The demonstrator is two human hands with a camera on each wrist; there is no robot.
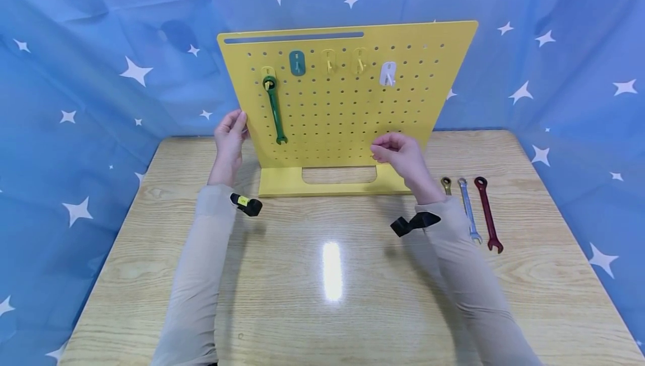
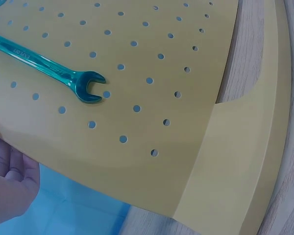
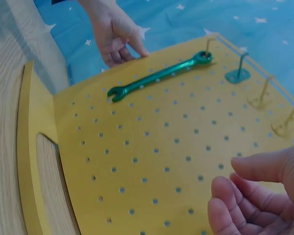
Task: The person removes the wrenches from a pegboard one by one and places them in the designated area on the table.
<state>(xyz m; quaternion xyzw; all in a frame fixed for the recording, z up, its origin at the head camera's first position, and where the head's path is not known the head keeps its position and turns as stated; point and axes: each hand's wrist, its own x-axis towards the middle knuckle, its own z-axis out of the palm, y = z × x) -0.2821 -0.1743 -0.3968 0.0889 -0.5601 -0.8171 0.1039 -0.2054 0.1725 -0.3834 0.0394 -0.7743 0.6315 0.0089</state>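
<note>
A yellow pegboard stands upright on its base at the back of the table. My left hand grips its left edge, thumb on the front face and the other fingers behind. From a yellow hook at the upper left hangs a green wrench, open end down. In front of the board's lower right part is my right hand, its fingers loosely curled with nothing between them, as the right wrist view also shows. To the right of that forearm lie a red wrench, a blue wrench and a brass-coloured wrench, partly hidden.
Along the board's upper part sit a teal hook, two bare yellow hooks and a white hook. The base has a cutout above the wooden table. A blue curtain with white stars surrounds the table's back and sides.
</note>
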